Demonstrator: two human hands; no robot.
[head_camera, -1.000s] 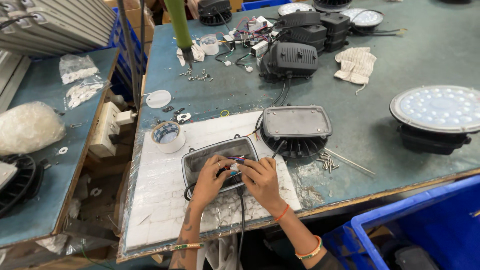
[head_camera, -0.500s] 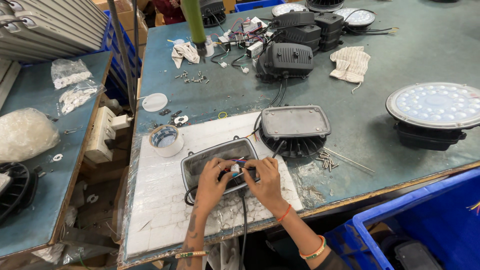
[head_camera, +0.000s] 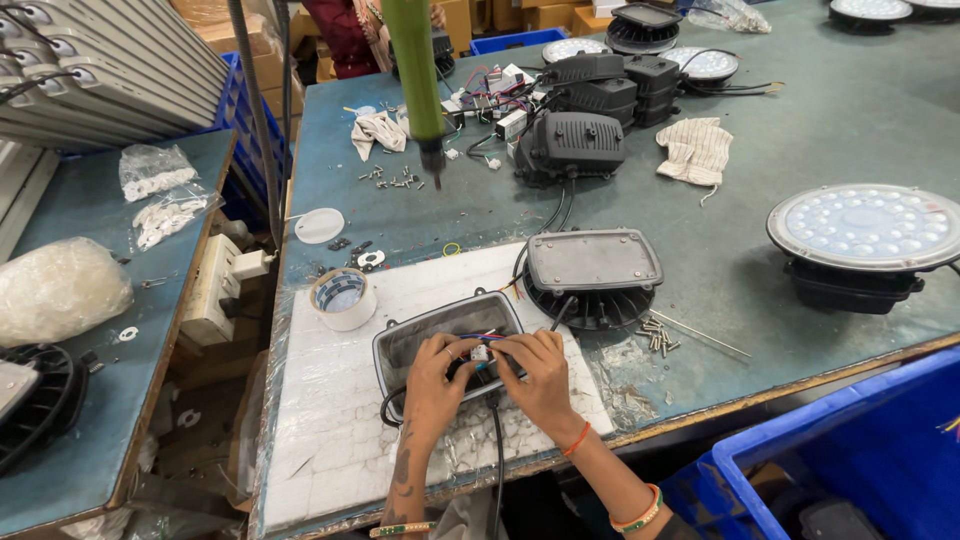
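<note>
A wide blue-green surface fills the middle and right of the frame, scuffed and worn along its near edge. At the left edge, a second surface in the same colour, with a narrow gap between the two. Upper left, a stack of long pale housings leans across the corner. Bottom right, a blue plastic crate. Top centre, cardboard boxes behind the far edge. Even, bright light, soft shadows only.
</note>
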